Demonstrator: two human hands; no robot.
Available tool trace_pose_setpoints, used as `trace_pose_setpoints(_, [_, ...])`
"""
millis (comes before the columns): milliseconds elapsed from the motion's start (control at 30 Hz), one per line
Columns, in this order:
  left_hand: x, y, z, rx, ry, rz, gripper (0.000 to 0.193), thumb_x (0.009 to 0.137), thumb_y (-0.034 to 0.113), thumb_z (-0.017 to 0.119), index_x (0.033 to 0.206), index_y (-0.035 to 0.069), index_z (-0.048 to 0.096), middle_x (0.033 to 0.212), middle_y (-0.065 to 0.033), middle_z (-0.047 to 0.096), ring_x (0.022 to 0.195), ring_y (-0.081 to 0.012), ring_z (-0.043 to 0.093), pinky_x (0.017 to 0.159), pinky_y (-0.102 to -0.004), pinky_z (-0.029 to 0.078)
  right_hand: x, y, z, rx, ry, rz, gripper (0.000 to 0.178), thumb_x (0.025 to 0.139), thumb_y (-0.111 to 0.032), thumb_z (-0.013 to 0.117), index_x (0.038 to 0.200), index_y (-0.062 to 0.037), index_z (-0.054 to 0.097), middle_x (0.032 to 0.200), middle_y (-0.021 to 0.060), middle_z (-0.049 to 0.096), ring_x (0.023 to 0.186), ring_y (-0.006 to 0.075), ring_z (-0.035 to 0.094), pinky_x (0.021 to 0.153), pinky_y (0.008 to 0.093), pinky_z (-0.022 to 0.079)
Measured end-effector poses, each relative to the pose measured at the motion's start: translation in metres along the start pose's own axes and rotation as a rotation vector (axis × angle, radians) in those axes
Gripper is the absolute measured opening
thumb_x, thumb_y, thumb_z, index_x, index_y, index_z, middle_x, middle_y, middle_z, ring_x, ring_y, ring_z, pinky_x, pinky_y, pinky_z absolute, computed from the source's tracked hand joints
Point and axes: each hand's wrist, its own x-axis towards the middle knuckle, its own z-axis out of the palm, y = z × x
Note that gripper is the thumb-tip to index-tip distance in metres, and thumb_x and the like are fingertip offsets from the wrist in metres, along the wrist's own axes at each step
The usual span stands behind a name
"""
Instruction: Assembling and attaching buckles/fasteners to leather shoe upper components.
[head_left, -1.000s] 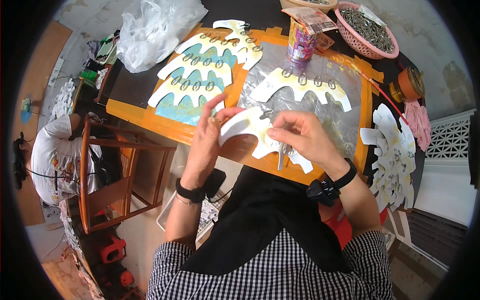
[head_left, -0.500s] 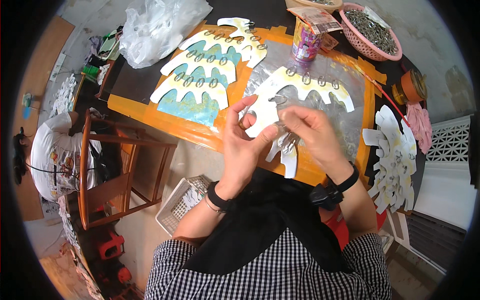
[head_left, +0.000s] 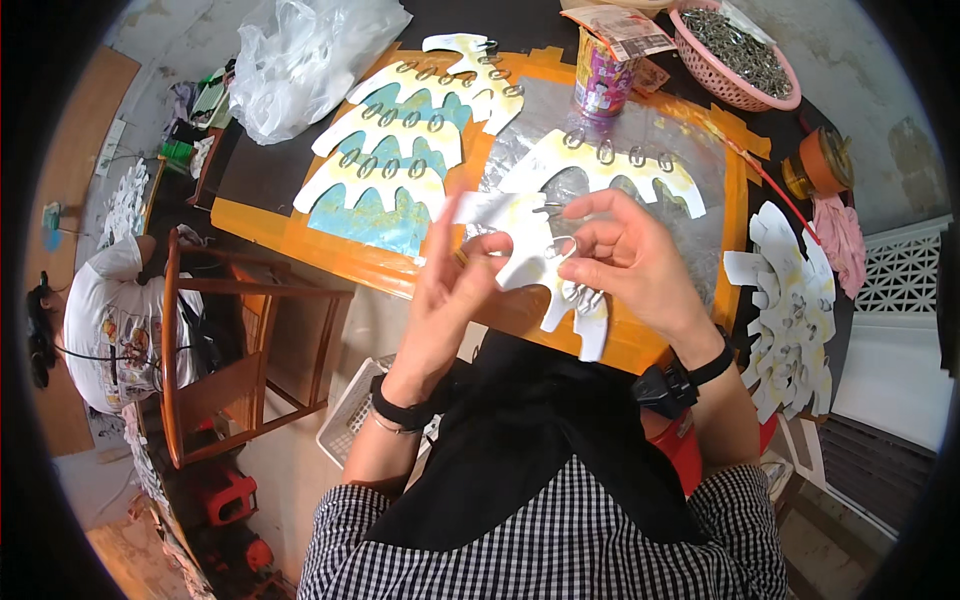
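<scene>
A white card piece [head_left: 520, 222] with scalloped, finger-like tabs and yellow stains lies at the table's near edge, metal loops along it. My left hand [head_left: 448, 290] is at its left side, fingers apart and partly blurred, some fingertips over the card. My right hand [head_left: 640, 265] pinches a small metal ring [head_left: 563, 247] between thumb and fingers above the card's right side. Just beyond, a similar card [head_left: 600, 160] carries several metal loops. At the left of the board, more such cards [head_left: 385, 185] lie in overlapping rows on a blue-green stained patch.
Behind are a purple patterned cup [head_left: 603, 85] and a pink basket [head_left: 735, 60] of metal pieces. A plastic bag [head_left: 305, 70] sits back left. An orange-banded jar [head_left: 822, 165] and stacked cards [head_left: 785, 315] stand right. A wooden chair [head_left: 250, 290] and another person [head_left: 120, 320] are left.
My left hand has drawn left, away from my right hand, its thumb off the card's middle. My right fingers have opened somewhat, showing the ring. The view has shifted slightly.
</scene>
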Motion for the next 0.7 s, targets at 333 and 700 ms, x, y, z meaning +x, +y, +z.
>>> trace_pose_setpoints(333, [0.006, -0.004, 0.025, -0.102, 0.05, -0.177, 0.034, 0.093, -0.001, 0.072, 0.127, 0.0, 0.069, 0.118, -0.0106, 0.074, 0.109, -0.0133, 0.067, 0.096, -0.0265, 0.053, 0.001, 0.012, -0.008, -0.222, 0.043, -0.129, 0.021, 0.09, 0.003, 0.073, 0.108, -0.0013, 0.061, 0.098, 0.0026, 0.066, 0.092, 0.0084, 0.064, 0.081, 0.0244, 0.052])
trace_pose_setpoints(700, [0.009, -0.019, 0.03, 0.064, 0.1, 0.127, 0.039, 0.09, -0.005, 0.074, 0.129, -0.001, 0.068, 0.124, -0.0072, 0.07, 0.111, -0.0105, 0.062, 0.098, -0.0265, 0.051, -0.019, 0.009, 0.006, -0.088, 0.322, -0.303, 0.019, 0.091, -0.003, 0.073, 0.109, -0.0026, 0.069, 0.11, 0.0064, 0.065, 0.102, 0.0146, 0.061, 0.091, 0.0319, 0.05])
